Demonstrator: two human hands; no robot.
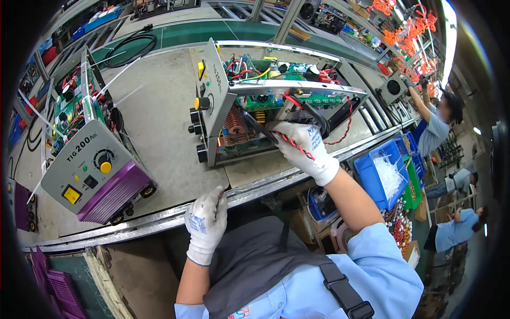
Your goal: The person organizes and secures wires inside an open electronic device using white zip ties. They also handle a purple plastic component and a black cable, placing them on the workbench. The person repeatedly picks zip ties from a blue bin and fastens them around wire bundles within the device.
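My right hand (298, 146), in a white knit glove, reaches into the open side of a half-assembled welding machine (219, 125). Its fingers are closed round a thick black cable (256, 123) beside the copper coil (234, 125). Across the glove runs a twisted red-and-black wire (340, 139), which trails off right along the machine's frame. Green circuit boards (308, 100) fill the upper part. My left hand (206, 220), also gloved, hovers at the bench's front edge, fingers drawn together, nothing visible in them. The right fingertips are partly hidden.
A second machine (98, 165) with a purple lower cover and white cable ties stands left. Blue bins (380, 170) line the bench's right front. A coiled black cable (130, 48) lies at the back. Co-workers (441, 122) are at far right; rollers (372, 119) sit beyond the machine.
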